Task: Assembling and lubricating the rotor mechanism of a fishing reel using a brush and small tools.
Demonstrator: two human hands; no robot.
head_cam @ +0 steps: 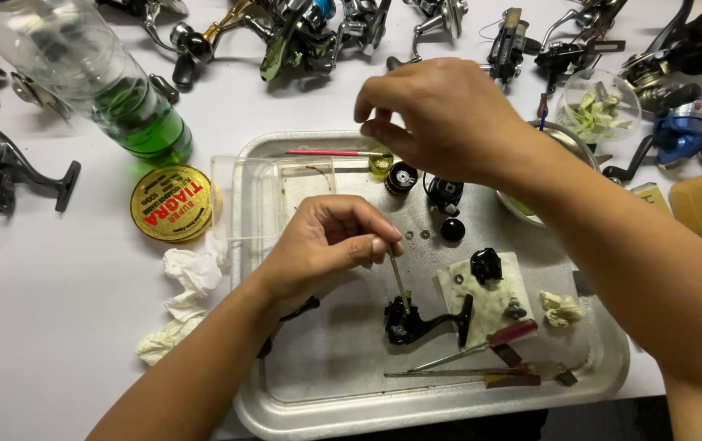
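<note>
My left hand (pixel 322 245) hovers over a metal tray (pixel 286 408) and pinches a thin stick (pixel 400 282), its tip touching a black reel part (pixel 416 322) lying on the tray. My right hand (pixel 441 114) reaches over the tray's far edge with fingers pinched together just above a pink-handled tool (pixel 330 153); whether it holds anything is unclear. Small black reel pieces (pixel 429 192) and tiny washers (pixel 416 235) lie between the two hands.
A folded pad (pixel 490 306) bearing small parts, a crumpled wad (pixel 561 309) and a red-handled screwdriver (pixel 490 341) lie on the tray. To the left are a yellow round tin (pixel 171 204), crumpled tissues (pixel 183 306) and a green-tinted bottle (pixel 98 73). Several fishing reels (pixel 302 33) line the back.
</note>
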